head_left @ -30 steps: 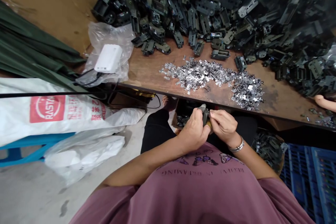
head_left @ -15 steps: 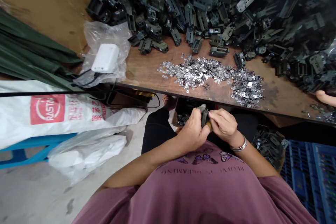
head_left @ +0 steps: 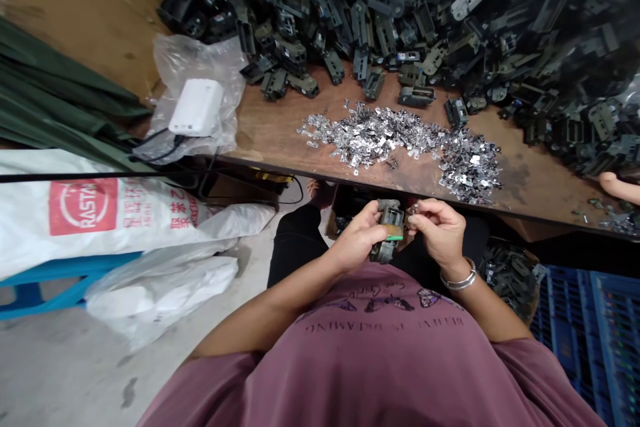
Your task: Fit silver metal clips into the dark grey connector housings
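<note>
The left hand (head_left: 356,243) is clamping a dark plastic housing (head_left: 389,227) just below the front edge of the table (head_left: 260,163), while the right hand's fingers (head_left: 425,208) are pinching a small silver piece (head_left: 413,209). Loose dark parts (head_left: 510,277) are lying beside a blue plastic crate (head_left: 585,340).

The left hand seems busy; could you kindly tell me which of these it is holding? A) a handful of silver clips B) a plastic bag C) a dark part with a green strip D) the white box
C: the left hand grips the dark part, with the green strip showing along its lower edge.
</note>
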The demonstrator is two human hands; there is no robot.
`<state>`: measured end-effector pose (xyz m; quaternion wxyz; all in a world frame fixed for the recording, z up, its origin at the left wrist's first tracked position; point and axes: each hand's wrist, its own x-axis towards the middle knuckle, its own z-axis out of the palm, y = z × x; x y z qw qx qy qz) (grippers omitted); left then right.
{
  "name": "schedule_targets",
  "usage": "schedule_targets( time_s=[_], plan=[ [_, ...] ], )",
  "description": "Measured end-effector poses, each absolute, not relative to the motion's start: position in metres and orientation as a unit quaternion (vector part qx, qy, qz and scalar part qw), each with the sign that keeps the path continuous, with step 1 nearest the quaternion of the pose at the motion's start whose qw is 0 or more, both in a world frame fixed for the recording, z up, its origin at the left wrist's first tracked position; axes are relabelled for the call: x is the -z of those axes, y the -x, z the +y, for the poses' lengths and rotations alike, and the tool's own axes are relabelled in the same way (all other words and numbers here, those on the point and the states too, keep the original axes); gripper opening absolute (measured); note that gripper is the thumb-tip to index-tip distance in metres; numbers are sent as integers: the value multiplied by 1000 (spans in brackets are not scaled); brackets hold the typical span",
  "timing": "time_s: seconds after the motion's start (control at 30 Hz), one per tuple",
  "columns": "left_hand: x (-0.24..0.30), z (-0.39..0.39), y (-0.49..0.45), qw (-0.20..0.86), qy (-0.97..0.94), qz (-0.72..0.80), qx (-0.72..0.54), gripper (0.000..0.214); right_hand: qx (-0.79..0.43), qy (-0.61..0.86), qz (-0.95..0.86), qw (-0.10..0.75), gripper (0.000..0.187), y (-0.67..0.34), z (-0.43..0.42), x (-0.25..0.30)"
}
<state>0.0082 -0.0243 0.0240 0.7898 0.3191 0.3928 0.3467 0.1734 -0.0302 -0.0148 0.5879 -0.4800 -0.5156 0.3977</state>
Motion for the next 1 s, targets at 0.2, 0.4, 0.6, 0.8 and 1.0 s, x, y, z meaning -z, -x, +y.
schedule_targets(
  time_s=[0.2, 0.4, 0.6, 0.8, 1.0],
  plan=[
    [-15, -25, -8, 741, -384, 416, -362, 29, -316, 484, -558, 595, 14, -173, -32, 16],
    [-19, -26, -7, 690, -463, 430, -353, 25, -250, 442, -649, 567, 7, -172, -28, 9],
    [-15, -27, -5, 605, -552, 472, -328, 22, -235, 421, -677, 556, 11, -171, -28, 7],
    [-19, -31, -4, 514, -634, 487, -312, 25, -170, 424, -718, 525, 10, -170, -32, 7],
    [-18, -33, -4, 482, -654, 494, -310, 25, -140, 413, -725, 533, 20, -167, -36, 10]
  ],
)
